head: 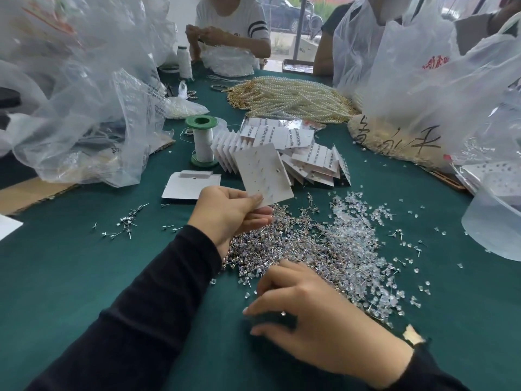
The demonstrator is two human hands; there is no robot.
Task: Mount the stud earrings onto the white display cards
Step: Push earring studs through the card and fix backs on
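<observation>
L hand [225, 213] pinches 1 card [263, 174]; R hand [315, 314] maybe holds 1 stud [282, 314].

Stud pile [282, 244] mid-table [84, 277], loose backs [363, 249] heaped just right of it, overlapping. Right hand [307, 314] at the pile's near edge. Left hand [228, 213] at its far-left edge, holding a card [263, 173]. Behind the card: filled cards [296, 153], spool [202, 139] to their left. Blank cards [189, 186] left of the held card. Stud scatter [128, 221] well left. Pearl strands [290, 95] at the back. Left bags [84, 94] and right bags [423, 80] flank it all.
</observation>
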